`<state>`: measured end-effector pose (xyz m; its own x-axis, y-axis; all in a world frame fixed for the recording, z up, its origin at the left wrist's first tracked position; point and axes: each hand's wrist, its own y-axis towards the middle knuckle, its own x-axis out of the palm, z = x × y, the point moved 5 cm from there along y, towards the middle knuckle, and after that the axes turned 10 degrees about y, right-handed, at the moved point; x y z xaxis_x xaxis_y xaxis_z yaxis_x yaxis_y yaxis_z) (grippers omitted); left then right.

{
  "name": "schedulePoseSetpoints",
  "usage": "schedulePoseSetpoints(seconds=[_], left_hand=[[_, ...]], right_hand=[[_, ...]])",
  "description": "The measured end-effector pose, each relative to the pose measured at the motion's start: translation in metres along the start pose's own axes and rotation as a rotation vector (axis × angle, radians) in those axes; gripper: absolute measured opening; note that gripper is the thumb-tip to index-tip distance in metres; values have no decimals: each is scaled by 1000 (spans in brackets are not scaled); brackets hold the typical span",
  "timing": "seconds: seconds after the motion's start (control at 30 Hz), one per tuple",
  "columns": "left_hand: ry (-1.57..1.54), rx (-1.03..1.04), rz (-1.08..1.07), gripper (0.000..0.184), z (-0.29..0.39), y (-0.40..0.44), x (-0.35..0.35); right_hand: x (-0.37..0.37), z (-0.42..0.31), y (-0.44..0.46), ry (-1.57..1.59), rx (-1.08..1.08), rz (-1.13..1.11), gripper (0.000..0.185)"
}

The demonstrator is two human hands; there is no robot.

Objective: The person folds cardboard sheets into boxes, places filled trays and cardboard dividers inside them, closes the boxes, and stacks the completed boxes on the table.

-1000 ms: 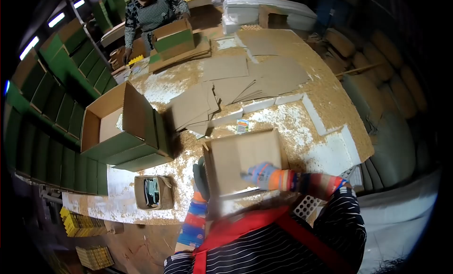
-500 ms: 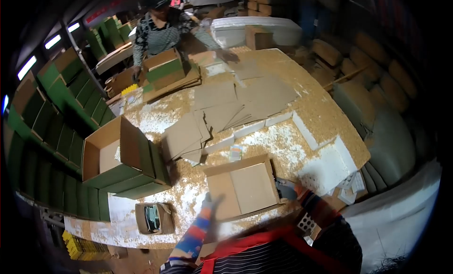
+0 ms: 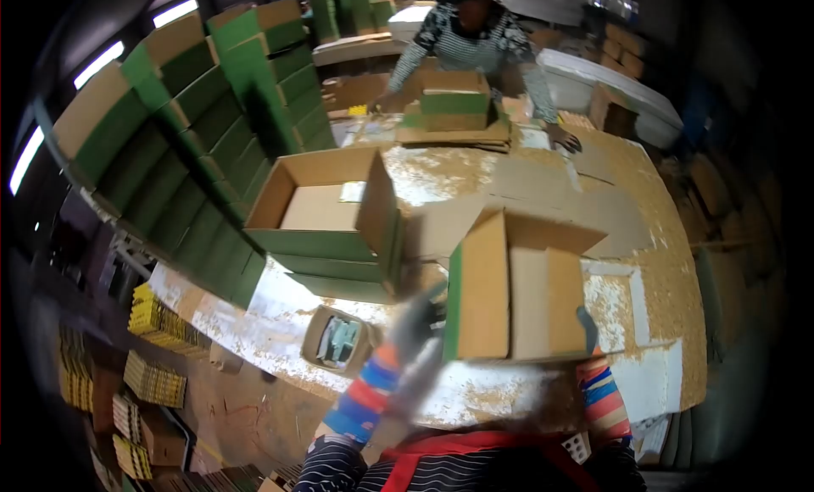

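Box: open side facing up, long axis unclear.

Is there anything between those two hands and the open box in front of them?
Nothing visible. The right hand is at the right edge of the open box; the left hand, blurred, is beside its green side, contact unclear.

- The left hand, grey-gloved and blurred, reaches forward and inward, its fingers pointing ahead; their exact bend is unclear.
- The left forearm, banded in bright stripes, slants outward from hand to elbow.
- The right hand, also grey-gloved, is only partly visible.
- The right forearm, similarly banded, stands nearly straight ahead.
- Both hands are well apart.
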<state>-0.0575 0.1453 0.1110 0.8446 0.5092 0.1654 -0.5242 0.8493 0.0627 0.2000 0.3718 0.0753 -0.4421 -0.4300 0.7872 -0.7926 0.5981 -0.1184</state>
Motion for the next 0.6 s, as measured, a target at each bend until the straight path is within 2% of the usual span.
schedulePoseSetpoints(seconds=[0.03,0.07,0.1,0.13,0.17,0.2,0.23,0.27,0.3,0.37,0.43,0.6], left_hand=[[-82,169,93,48,29,0,-29],[-148,337,171,45,57,-2,-58],[77,569,477,41,90,-12,-101],[338,700,868,37,120,-28,-141],[549,858,1230,35,151,-40,-170],[554,830,1171,36,144,-32,-211],[561,801,1113,38,137,-25,-251],[512,675,1017,38,125,-12,-287],[481,538,918,38,112,1,-303],[493,397,785,39,89,17,-312],[528,360,696,39,77,24,-295],[556,349,666,40,71,24,-277]], right_hand=[[43,-2,17,157,5,42,39],[60,-8,40,-124,-158,-28,40],[92,-7,54,1,-168,-78,40],[123,-7,68,127,-173,-130,41],[164,0,82,290,-86,-179,43],[207,8,83,170,-159,-221,45],[225,21,106,131,-126,-280,46],[243,35,129,89,-95,-340,46],[245,58,168,124,44,-410,47],[247,100,216,4,158,-364,48],[236,123,243,-152,214,-322,49],[222,119,301,-418,240,-273,51]])
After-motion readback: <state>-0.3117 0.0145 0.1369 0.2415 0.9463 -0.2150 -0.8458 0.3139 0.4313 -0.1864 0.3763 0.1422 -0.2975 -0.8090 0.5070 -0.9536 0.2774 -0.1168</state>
